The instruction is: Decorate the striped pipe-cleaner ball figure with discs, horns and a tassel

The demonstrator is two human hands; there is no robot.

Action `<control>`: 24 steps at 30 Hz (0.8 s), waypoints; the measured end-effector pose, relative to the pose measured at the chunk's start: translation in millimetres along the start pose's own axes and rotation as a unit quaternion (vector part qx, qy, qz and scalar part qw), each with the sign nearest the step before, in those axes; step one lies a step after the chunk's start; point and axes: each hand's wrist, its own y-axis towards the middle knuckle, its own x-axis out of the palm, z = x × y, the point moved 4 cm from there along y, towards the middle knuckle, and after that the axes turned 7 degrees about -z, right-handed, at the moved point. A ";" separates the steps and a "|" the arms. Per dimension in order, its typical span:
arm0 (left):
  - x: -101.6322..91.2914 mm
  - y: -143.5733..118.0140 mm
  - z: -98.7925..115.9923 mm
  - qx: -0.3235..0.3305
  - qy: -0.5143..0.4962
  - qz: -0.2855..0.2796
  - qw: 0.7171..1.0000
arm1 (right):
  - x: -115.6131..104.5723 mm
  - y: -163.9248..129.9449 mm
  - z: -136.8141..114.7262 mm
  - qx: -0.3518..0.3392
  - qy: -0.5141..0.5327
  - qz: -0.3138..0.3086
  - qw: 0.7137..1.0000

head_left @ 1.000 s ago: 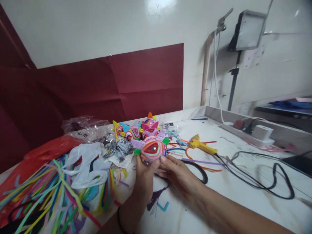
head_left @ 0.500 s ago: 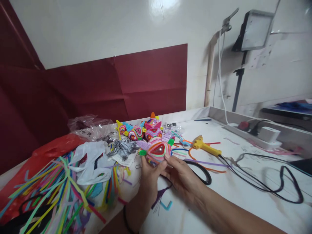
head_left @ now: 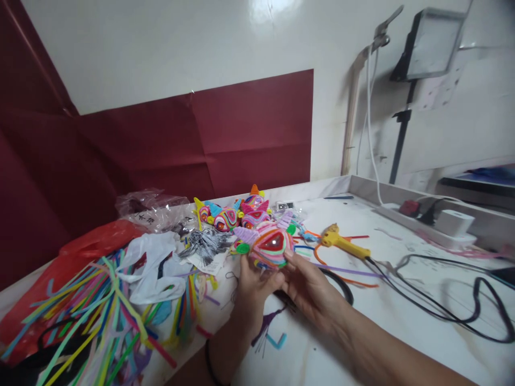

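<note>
Both hands grip the pipe-cleaner ornament (head_left: 270, 245) just above the white table (head_left: 402, 279): left hand (head_left: 253, 289) cupping beneath, right hand (head_left: 311, 287) pinching its edge. Light fingertip pressure would likely keep the coils from flattening while it is held.

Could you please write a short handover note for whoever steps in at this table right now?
Left hand and right hand together hold a colourful pipe-cleaner ornament just above the table.
Similar finished ornaments lie in a cluster behind it.
A yellow glue gun lies to the right, untouched, with its cord trailing off.
Loose pipe cleaners are heaped at left.
Whether the held ornament needs more work cannot be told.
</note>
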 end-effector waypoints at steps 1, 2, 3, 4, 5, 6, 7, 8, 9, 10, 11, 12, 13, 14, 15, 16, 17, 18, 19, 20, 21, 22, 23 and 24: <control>-4.4 2.0 -3.7 -0.003 0.001 0.012 1.000 | -0.5 -0.1 -3.1 0.000 -0.004 0.009 1.000; -10.0 3.7 -6.9 -0.001 0.000 0.036 0.999 | -1.5 0.1 -6.5 0.000 -0.007 0.020 1.000; -16.1 4.8 -9.8 -0.006 -0.006 0.070 0.998 | -2.8 0.4 -10.3 -0.001 -0.010 0.031 0.999; -21.4 5.1 -10.9 -0.007 -0.008 0.103 0.995 | -4.5 0.8 -14.3 -0.002 -0.012 0.042 0.999; -25.3 4.8 -9.7 -0.005 -0.003 0.128 0.992 | -6.4 1.2 -18.4 -0.004 -0.012 0.051 0.999; -27.4 4.2 -6.4 -0.003 0.011 0.144 0.990 | -8.5 1.5 -22.5 -0.004 -0.013 0.060 0.998; -28.1 3.5 -1.4 -0.002 0.034 0.152 0.988 | -10.8 1.5 -26.8 -0.006 -0.015 0.069 0.997; -27.9 2.9 4.3 -0.008 0.068 0.155 0.986 | -13.3 1.2 -31.0 -0.008 -0.018 0.077 0.997; -27.3 2.9 10.4 -0.014 0.103 0.154 0.983 | -15.8 0.7 -35.1 -0.010 -0.021 0.084 0.996; -28.0 2.8 17.2 -0.007 0.136 0.171 0.976 | -18.0 -0.1 -39.1 -0.011 -0.024 0.088 0.996; -28.5 3.5 22.7 -0.003 0.166 0.178 0.970 | -20.1 -1.1 -43.2 -0.014 -0.029 0.090 0.995; -29.3 4.8 26.6 -0.001 0.184 0.180 0.966 | -21.8 -2.2 -47.2 -0.018 -0.033 0.088 0.995; -30.7 6.4 29.2 0.000 0.200 0.181 0.963 | -23.3 -3.4 -51.2 -0.020 -0.038 0.085 0.995; -32.1 8.2 30.2 -0.002 0.214 0.176 0.961 | -24.6 -4.8 -55.0 -0.022 -0.043 0.082 0.995; -33.7 9.8 30.1 -0.006 0.228 0.170 0.959 | -25.9 -6.2 -59.0 -0.025 -0.047 0.080 0.995; -35.1 11.2 29.1 -0.012 0.245 0.162 0.956 | -27.1 -7.6 -63.1 -0.030 -0.050 0.079 0.995; -36.0 12.4 27.4 -0.020 0.263 0.151 0.953 | -28.4 -9.1 -67.1 -0.034 -0.051 0.077 0.995; -36.3 13.3 25.2 -0.030 0.282 0.139 0.949 | -29.6 -10.4 -71.1 -0.040 -0.050 0.077 0.995; -35.6 13.9 22.8 -0.040 0.302 0.125 0.944 | -30.9 -11.6 -74.9 -0.046 -0.048 0.077 0.995; -34.1 14.3 20.4 -0.050 0.323 0.110 0.939 | -32.4 -12.7 -78.4 -0.051 -0.045 0.078 0.995; -31.5 14.7 18.1 -0.059 0.345 0.093 0.932 | -33.9 -13.5 -81.3 -0.054 -0.042 0.080 0.994; -28.0 15.1 16.2 -0.067 0.367 0.074 0.925 | -35.7 -14.2 -83.7 -0.055 -0.040 0.083 0.994; -23.7 15.7 14.6 -0.073 0.391 0.054 0.916 | -37.5 -14.5 -85.5 -0.054 -0.038 0.086 0.994; -18.9 16.8 13.3 -0.079 0.416 0.033 0.905 | -39.4 -14.7 -86.7 -0.053 -0.037 0.089 0.994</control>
